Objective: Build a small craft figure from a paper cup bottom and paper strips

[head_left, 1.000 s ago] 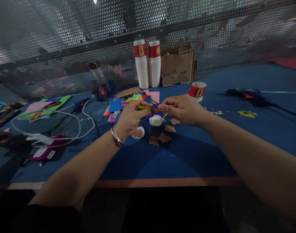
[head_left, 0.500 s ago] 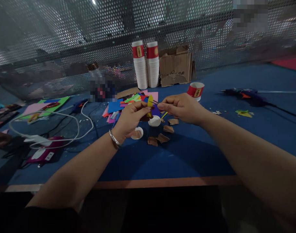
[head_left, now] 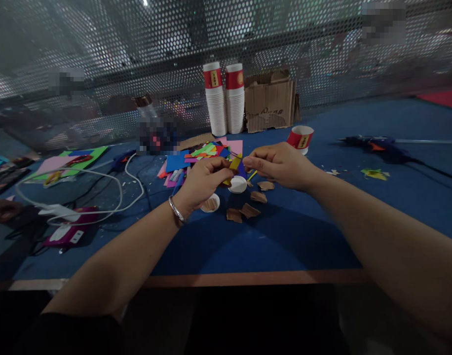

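Note:
Between the fingertips of my left hand (head_left: 207, 182) is a small yellow paper piece (head_left: 235, 161). My right hand (head_left: 281, 165) pinches a thin metal tool, which looks like tweezers (head_left: 235, 155), with its tips at the yellow paper. Just below the hands lies a white round disc or lid (head_left: 238, 185). A second white round piece (head_left: 210, 203) with cardboard on it rests beneath my left wrist. Several torn brown cardboard bits (head_left: 250, 211) lie nearer the table's front edge.
Colored paper scraps (head_left: 200, 153) lie behind my left hand. Two stacks of paper cups (head_left: 216, 108) and folded cardboard (head_left: 269, 106) stand at the back. A single cup (head_left: 300, 138), a glue gun (head_left: 377, 147), a purple power strip (head_left: 72, 229) and another person's hand (head_left: 4, 209) are around.
The yellow paper in my left hand has tilted to the right, and the tweezer tips now sit near its upper end. The view has shifted slightly.

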A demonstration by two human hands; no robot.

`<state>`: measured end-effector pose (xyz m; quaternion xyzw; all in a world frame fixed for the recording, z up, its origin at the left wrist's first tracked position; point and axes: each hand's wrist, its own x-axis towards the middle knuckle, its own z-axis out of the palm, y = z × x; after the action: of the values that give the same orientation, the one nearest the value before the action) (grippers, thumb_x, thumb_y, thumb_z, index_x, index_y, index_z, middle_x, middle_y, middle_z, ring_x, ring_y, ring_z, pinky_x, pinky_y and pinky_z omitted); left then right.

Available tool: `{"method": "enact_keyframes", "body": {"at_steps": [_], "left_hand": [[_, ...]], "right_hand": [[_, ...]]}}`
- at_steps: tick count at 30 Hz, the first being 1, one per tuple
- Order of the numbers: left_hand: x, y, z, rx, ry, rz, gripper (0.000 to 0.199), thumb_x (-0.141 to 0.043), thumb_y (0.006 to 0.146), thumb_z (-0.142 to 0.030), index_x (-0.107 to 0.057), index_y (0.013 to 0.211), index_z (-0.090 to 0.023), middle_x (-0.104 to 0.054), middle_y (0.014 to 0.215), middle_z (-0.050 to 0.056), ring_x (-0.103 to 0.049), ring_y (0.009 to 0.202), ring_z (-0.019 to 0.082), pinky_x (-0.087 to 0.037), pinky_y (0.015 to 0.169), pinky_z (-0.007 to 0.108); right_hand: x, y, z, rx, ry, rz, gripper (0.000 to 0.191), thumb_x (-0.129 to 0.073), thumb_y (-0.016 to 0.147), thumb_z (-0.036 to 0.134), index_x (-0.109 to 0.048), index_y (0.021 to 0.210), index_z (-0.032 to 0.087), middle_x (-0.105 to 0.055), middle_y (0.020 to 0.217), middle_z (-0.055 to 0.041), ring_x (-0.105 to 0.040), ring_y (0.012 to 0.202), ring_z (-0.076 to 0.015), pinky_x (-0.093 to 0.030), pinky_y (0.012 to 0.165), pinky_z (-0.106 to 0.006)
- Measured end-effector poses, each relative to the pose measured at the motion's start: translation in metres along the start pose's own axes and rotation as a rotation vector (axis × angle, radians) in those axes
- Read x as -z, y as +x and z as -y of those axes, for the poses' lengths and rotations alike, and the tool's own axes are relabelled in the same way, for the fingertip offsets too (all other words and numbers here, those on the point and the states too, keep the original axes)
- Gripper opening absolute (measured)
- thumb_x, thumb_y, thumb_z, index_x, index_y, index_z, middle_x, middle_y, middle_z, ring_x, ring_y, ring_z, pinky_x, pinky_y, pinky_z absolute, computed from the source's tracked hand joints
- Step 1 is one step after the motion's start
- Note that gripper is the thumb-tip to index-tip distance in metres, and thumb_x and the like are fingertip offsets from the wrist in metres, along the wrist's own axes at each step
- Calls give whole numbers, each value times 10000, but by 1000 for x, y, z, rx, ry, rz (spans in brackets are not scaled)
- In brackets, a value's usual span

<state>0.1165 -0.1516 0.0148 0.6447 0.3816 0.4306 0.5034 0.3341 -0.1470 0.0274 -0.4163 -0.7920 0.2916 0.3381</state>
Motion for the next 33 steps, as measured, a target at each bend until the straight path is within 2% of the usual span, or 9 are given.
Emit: {"method": "enact_keyframes", "body": {"at_steps": [11, 18, 25, 33], "left_hand": [[0, -1, -1, 12, 8, -13, 119, -741, 742, -265, -701, 732, -153, -661, 714, 7, -579, 649, 106, -460, 647, 247], [2, 0, 2, -50, -4, 38, 274, -848, 751, -389, -731, 808, -148, -681, 783, 19, -599, 734, 122, -473, 720, 261], [-3, -2, 1, -8, -140, 60, 315, -908, 700, -394, -712, 761, -154, -667, 701, -7, -570, 637, 95, -440, 638, 245], [-7, -4, 4, 113, -217, 83, 374, -926, 696, -419, -671, 760, -153, -707, 704, 14, -642, 647, 115, -450, 639, 252]], "right_hand": [[0, -1, 2, -14, 22, 19, 622, -572, 905, 781, -688, 791, 181, -465, 547, 34, -385, 505, -105, -272, 505, -283], [-1, 0, 1, -27, 69, 26, 614, -583, 900, 778, -672, 793, 180, -446, 532, 49, -380, 489, -98, -279, 494, -280], [-4, -1, 5, -38, 123, 41, 608, -606, 884, 779, -672, 797, 181, -437, 534, 58, -357, 472, -91, -254, 479, -284], [-5, -2, 5, -15, 116, 51, 600, -595, 903, 762, -643, 754, 183, -439, 536, 52, -366, 490, -94, -270, 495, -285]]}}
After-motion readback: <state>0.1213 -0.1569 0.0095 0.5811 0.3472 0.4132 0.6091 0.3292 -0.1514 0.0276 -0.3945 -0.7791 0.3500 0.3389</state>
